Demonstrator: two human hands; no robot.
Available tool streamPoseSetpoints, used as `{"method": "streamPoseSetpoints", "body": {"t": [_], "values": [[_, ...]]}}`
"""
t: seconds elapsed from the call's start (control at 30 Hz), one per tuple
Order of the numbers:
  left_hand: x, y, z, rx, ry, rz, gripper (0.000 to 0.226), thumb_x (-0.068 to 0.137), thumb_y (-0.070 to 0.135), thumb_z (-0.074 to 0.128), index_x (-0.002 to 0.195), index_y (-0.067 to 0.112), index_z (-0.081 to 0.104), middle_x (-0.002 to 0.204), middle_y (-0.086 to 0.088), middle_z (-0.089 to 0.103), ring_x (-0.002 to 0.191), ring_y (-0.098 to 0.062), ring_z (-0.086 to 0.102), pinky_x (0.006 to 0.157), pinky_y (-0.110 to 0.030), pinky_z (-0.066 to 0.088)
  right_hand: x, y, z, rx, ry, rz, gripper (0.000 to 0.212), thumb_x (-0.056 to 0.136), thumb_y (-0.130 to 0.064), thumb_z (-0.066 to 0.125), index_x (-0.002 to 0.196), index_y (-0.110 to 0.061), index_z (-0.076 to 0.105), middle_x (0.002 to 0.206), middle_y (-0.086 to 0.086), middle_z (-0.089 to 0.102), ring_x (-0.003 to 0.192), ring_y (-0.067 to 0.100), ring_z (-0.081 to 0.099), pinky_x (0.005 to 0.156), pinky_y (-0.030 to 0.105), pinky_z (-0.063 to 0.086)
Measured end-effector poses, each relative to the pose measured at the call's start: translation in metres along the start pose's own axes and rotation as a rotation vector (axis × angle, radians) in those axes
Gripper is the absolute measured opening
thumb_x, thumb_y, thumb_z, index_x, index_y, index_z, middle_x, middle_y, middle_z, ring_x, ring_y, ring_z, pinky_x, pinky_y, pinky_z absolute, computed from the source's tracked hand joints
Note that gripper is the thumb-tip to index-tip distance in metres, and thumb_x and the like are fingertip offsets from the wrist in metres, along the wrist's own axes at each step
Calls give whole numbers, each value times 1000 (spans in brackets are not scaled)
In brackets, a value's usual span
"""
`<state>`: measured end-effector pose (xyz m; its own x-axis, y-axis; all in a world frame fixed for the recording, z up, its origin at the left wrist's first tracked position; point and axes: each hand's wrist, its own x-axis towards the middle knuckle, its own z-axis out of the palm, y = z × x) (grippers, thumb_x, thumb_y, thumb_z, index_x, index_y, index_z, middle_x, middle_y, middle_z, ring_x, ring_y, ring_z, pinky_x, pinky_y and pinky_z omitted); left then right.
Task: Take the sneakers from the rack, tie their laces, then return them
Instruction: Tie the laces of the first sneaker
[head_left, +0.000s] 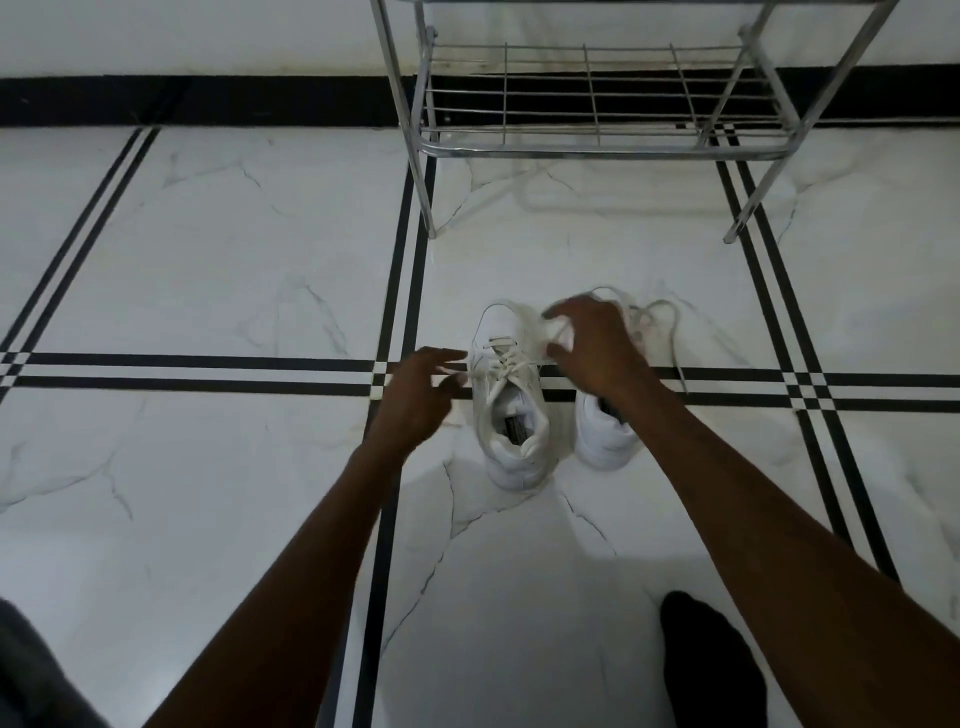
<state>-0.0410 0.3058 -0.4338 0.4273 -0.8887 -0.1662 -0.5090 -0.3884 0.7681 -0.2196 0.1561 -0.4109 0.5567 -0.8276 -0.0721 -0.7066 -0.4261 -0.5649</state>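
Marble floor (260, 260) — two sneakers (511, 410), rack (597, 104) empty.

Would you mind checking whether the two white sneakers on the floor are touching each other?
Apart. The head view shows bare tile between the left white sneaker and the right white sneaker.

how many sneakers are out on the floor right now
2. The left sneaker stands on the tiles between both hands, laces showing. The right sneaker stands beside it, its front hidden under the right hand. The rack shelf in view holds none.
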Motion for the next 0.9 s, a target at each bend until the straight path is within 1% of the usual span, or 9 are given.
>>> {"method": "streamPoseSetpoints", "body": {"t": [0.07, 0.13, 0.23, 0.37, 0.47, 0.6, 0.73, 0.8, 0.9], "values": [[4, 2, 14, 26, -39, 17, 26, 94, 5, 67, 119, 7, 72, 124, -10, 69, 114, -24, 66, 97, -34, 54, -6, -1, 6, 8, -264, -18, 25, 86, -24, 76, 108, -14, 74, 115, 11, 72, 107, 29, 67, 93, 39, 53], [5, 0, 24, 36, -19, 14, 18, 93, 9, 69, 110, 6, 74, 118, -14, 70, 110, -27, 66, 97, -43, 56, -13, 0, 10, -45, -329, -32, 16, 91, -28, 69, 98, -15, 74, 99, 8, 75, 92, 28, 70, 83, 43, 57], [7, -3, 28, 58, 29, -20, 3, 92, 13, 69, 95, 14, 67, 109, -9, 68, 107, -25, 63, 90, -45, 55, -12, -1, 12, -31, -231, -56, 14, 93, -19, 65, 91, -13, 78, 88, 10, 78, 79, 27, 72, 75, 45, 59], [8, -1, 26, 183, 43, 52, 17, 92, 5, 59, 94, 21, 57, 92, -3, 74, 88, -26, 71, 85, -49, 57, -1, -5, 9, 83, -174, -9, 15, 90, -15, 67, 84, -14, 81, 77, 8, 78, 71, 22, 74, 71, 40, 61], [5, -3, 25, 555, 112, 100, 19, 87, 5, 63, 100, 19, 59, 79, -2, 71, 81, -28, 68, 105, -52, 43, -3, -4, 16, -41, -69, 38, 13, 87, -14, 68, 84, -17, 81, 81, 12, 78, 74, 25, 74, 65, 31, 56], [3, -8, 18, 750, 183, 90, 16, 86, 9, 64, 93, 21, 57, 69, -1, 62, 84, -28, 65, 108, -55, 32, -22, 0, 30, -246, 8, 55, 16, 90, -10, 62, 86, -13, 77, 87, 14, 75, 82, 30, 73, 60, 29, 45], [2, -6, 17, 677, 134, 19, 11, 89, 13, 62, 94, 22, 59, 70, 4, 59, 88, -26, 66, 114, -59, 25, -21, 0, 32, -231, -96, 62, 17, 88, -4, 60, 73, -9, 68, 76, 7, 72, 72, 23, 70, 56, 29, 46], [4, -5, 16, 606, 85, 15, 12, 94, 13, 59, 101, 23, 62, 79, 4, 69, 94, -25, 68, 117, -62, 23, -19, 1, 27, -183, -171, 23, 13, 87, -2, 61, 76, -6, 68, 74, 7, 71, 71, 24, 69, 56, 33, 50], [9, -4, 18, 469, -2, 66, 28, 94, 10, 61, 118, 24, 63, 105, 2, 77, 105, -25, 70, 108, -60, 42, -21, 1, 23, -189, -224, -36, 15, 91, -5, 56, 96, -7, 70, 89, 13, 73, 83, 30, 69, 69, 39, 53]]}}
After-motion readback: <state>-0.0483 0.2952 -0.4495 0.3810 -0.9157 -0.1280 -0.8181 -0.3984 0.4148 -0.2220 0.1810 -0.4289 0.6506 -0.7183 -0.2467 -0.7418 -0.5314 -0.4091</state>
